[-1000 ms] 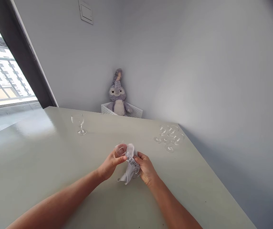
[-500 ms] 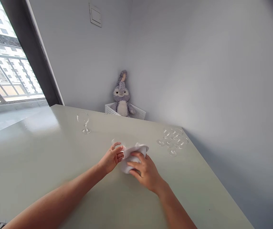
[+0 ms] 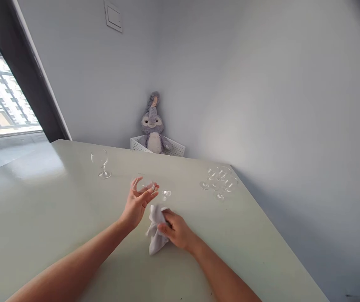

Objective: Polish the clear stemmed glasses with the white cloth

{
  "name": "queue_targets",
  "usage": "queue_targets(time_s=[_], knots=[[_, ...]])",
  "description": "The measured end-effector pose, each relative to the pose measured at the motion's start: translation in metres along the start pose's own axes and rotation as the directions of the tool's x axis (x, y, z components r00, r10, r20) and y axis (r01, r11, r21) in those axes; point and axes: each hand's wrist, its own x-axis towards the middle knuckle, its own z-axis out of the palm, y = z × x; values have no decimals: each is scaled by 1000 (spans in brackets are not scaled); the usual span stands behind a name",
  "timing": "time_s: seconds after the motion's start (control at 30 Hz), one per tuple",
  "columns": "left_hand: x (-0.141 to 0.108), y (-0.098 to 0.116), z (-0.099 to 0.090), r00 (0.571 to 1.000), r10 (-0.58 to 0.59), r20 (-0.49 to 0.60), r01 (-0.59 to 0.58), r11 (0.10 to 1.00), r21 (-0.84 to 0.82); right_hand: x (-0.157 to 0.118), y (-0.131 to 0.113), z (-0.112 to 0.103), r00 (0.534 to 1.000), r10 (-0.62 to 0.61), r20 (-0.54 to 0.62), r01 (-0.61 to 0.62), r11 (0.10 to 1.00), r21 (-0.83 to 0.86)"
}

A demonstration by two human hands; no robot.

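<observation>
Over the surface, my left hand clasps the glass while my right hand, gripping the cloth, now sits clear, so wiping seems paused.

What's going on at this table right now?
A person's left hand holds a clear stemmed glass by the bowl, tipped on its side with the foot toward the right. The right hand grips a pale cloth, apart from that glass at this moment. Another glass stands upright on the left of the table, and a cluster of stemmed glasses stands on the right.
</observation>
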Motion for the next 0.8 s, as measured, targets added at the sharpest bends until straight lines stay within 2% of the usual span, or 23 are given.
queue_targets(time_s=[0.03,0.1,0.2,0.27,0.37,0.43,0.5,0.57,0.67,0.73,0.8], knots=[[1,0,-1,998,50,-31,-49,998,47,-1,-3,0,1000,-31,-8,30,995,-90],[0,-1,-2,990,133,-54,-124,982,142,-3,-7,-5,989,-50,-141,11,965,-262],[-8,-8,-1,985,168,25,-169,947,274,-2,-5,-13,922,-81,-379,-92,904,-417],[-17,-17,1,984,142,109,-173,916,362,0,-2,-14,907,-127,-400,-82,881,-465],[-29,-28,4,971,64,233,-164,881,444,3,4,-8,930,-149,-335,-43,863,-503],[-33,-30,6,959,16,284,-163,848,504,5,11,-5,938,-119,-327,-62,867,-494],[-32,-30,6,959,1,285,-177,784,595,8,22,-11,923,-55,-381,-136,879,-458],[-27,-31,3,969,-7,247,-168,713,681,12,36,-26,872,34,-488,-262,874,-408],[-14,-36,-9,986,-3,165,-122,663,739,16,57,-59,757,175,-630,-466,820,-332],[-4,-41,-18,994,6,108,-84,673,735,16,68,-81,703,239,-670,-550,780,-298],[4,-44,-24,999,12,45,-40,711,702,13,78,-99,674,272,-687,-593,753,-284]])
